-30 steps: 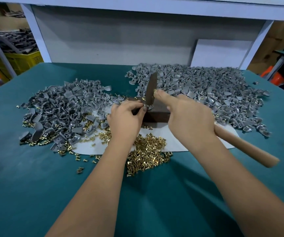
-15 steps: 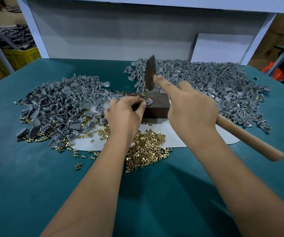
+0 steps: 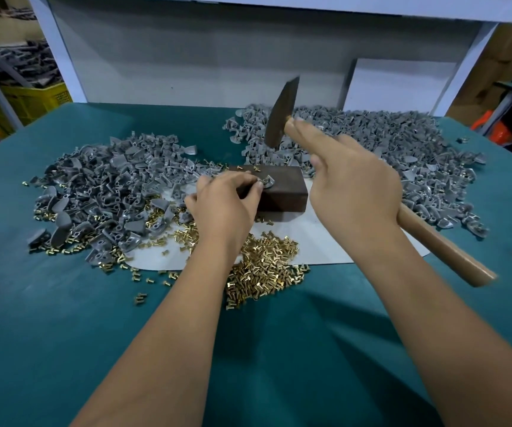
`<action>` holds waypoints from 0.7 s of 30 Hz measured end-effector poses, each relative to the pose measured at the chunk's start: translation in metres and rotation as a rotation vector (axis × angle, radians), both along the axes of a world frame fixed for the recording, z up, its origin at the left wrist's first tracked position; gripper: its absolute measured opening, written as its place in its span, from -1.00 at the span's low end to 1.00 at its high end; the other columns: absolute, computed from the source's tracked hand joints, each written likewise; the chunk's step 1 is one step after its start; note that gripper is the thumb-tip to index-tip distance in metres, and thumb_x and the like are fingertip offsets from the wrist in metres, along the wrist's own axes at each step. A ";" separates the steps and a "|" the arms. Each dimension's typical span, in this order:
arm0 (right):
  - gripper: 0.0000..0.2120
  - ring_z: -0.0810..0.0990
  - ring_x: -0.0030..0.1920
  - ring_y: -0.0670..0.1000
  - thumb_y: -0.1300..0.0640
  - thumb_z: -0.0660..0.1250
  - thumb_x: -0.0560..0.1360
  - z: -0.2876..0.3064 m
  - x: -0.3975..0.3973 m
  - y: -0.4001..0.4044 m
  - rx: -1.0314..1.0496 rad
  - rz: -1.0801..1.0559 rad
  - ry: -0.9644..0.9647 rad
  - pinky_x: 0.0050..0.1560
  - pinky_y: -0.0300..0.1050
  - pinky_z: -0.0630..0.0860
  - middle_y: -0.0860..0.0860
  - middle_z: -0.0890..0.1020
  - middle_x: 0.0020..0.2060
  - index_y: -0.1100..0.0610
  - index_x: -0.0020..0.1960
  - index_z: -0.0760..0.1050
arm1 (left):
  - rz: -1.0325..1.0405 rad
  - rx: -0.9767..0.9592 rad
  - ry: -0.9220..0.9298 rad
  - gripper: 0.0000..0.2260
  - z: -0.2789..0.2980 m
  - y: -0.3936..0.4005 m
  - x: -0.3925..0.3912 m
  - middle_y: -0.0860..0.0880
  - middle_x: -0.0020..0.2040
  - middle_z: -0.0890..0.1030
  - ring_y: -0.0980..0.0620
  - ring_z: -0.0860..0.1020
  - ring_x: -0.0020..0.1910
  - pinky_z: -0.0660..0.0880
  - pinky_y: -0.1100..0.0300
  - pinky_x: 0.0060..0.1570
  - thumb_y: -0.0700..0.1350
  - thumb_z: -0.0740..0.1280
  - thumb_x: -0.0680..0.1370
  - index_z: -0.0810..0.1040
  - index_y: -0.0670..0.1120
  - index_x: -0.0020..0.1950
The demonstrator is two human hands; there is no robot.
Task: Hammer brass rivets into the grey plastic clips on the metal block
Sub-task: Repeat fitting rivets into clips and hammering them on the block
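Presently a grey plastic clip (image 3: 267, 181) is pinched on top of the metal block (image 3: 282, 192) by the fingertips of the left hand (image 3: 223, 204), its grip closed on the clip. A hammer (image 3: 279, 117) is held raised above and just right of that grip (head blurred) by the right hand (image 3: 353, 183), whose grip is wrapped around the wooden handle. Brass rivets (image 3: 267, 269) are heaped on the bench (image 3: 63, 334) just below the left grip, and clip piles (image 3: 103, 186) lie to either side.

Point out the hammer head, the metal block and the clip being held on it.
hammer head (image 3: 280, 114): head view, middle of the dark steel head.
metal block (image 3: 285, 192): head view, bare front right face.
grey clip (image 3: 267, 181): head view, curved end past the left hand's fingertips.
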State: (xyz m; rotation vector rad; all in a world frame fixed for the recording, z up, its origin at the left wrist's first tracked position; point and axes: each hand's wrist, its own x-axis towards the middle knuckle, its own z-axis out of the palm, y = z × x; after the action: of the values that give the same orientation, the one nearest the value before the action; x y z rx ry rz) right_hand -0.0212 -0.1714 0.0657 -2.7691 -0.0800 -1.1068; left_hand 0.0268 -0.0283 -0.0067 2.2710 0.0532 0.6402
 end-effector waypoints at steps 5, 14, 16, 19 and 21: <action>-0.49 0.51 -0.27 0.10 0.14 0.21 0.57 -0.017 0.002 0.004 0.054 0.033 0.090 -0.35 -0.13 0.27 -0.11 0.48 -0.19 -0.34 0.39 0.27 | 0.004 0.012 0.029 -0.86 0.002 0.000 0.000 0.24 0.15 0.62 0.02 0.33 0.20 0.06 0.08 0.00 0.13 0.33 0.56 0.67 0.18 0.04; -0.62 0.53 0.18 0.14 0.04 0.14 0.62 -0.030 0.037 -0.026 0.504 -0.098 0.399 -0.15 -0.05 0.35 -0.03 0.56 0.25 -0.13 0.43 0.31 | -0.039 -0.055 0.057 -0.93 0.005 0.002 0.001 0.30 0.11 0.58 0.03 0.27 0.23 0.07 0.07 0.04 0.13 0.32 0.56 0.60 0.24 -0.04; -0.62 0.54 0.16 0.14 0.04 0.15 0.61 -0.032 0.039 -0.030 0.548 -0.100 0.394 -0.16 -0.05 0.33 -0.03 0.57 0.24 -0.14 0.41 0.32 | -0.014 0.006 -0.077 -0.93 0.007 0.003 -0.002 0.27 0.12 0.59 0.04 0.26 0.25 0.09 0.03 0.12 0.09 0.35 0.56 0.63 0.21 -0.01; -0.65 0.55 0.06 0.13 0.03 0.16 0.60 -0.034 0.039 -0.033 0.571 -0.091 0.382 -0.21 -0.07 0.31 -0.04 0.60 0.17 -0.14 0.38 0.36 | 0.051 0.259 -0.333 -0.89 0.008 0.006 -0.006 0.21 0.12 0.62 0.02 0.27 0.25 0.08 -0.05 0.19 0.03 0.36 0.56 0.68 0.13 -0.01; -0.68 0.49 -0.09 0.09 0.02 0.17 0.60 -0.035 0.040 -0.033 0.575 -0.084 0.378 -0.27 -0.07 0.31 -0.03 0.62 0.11 -0.15 0.34 0.39 | 0.060 0.319 -0.387 -0.87 0.008 0.007 -0.008 0.17 0.12 0.64 0.00 0.28 0.26 0.07 -0.05 0.20 0.00 0.34 0.58 0.70 0.09 0.00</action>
State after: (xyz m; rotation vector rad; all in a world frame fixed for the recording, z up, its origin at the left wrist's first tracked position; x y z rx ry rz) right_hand 0.0189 -0.2044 0.0311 -2.4060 0.3456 -0.4912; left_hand 0.0193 -0.0215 0.0013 2.4078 -0.1817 1.1804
